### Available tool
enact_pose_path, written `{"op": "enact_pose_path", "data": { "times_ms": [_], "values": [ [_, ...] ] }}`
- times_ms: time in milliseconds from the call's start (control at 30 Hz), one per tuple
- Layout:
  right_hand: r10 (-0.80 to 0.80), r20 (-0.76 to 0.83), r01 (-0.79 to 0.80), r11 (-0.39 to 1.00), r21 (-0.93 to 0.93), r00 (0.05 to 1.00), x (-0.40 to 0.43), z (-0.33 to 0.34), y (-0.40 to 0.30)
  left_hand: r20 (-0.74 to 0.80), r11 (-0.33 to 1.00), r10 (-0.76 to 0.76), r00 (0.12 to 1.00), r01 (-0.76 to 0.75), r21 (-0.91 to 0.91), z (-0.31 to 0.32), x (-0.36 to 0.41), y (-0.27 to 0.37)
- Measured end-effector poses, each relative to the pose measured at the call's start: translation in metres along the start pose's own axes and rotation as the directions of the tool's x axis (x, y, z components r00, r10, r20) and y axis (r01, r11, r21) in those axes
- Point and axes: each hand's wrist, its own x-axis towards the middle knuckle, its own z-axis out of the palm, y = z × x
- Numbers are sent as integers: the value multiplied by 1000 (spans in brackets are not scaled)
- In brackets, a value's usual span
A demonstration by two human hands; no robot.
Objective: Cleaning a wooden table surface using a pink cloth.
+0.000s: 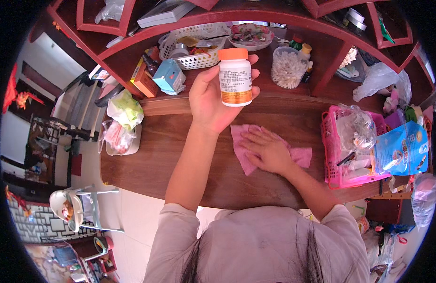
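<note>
My left hand [214,95] is raised over the back of the wooden tabletop [161,155], its fingers wrapped around a white plastic bottle [235,79]. The bottle is upright, has an orange screw cap and bears a printed label with an orange band. Part of my fingers is hidden behind it. Lower and to the right, my right hand [269,150] lies palm down with its fingers spread on a pink cloth [301,157]. The cloth is flat on the tabletop, with its corners sticking out around the hand.
A pink plastic basket [331,141] with a blue pouch [401,150] stands at the right. At the left is a small bin [131,143] holding plastic bags. The shelf behind holds a white perforated basket [200,62], a blue box [169,76] and a tub of cotton swabs [288,69].
</note>
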Motion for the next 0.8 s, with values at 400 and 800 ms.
{"op": "enact_pose_path", "data": {
  "times_ms": [400,800],
  "values": [
    [-44,-120,34,995,-89,992,25,10,18,4,999,34,999,-34,-2,7,-5,7],
    [-12,87,12,1000,7,996,-66,-18,-51,-29,997,57,998,-55,50,8,-5,6]
  ]
}}
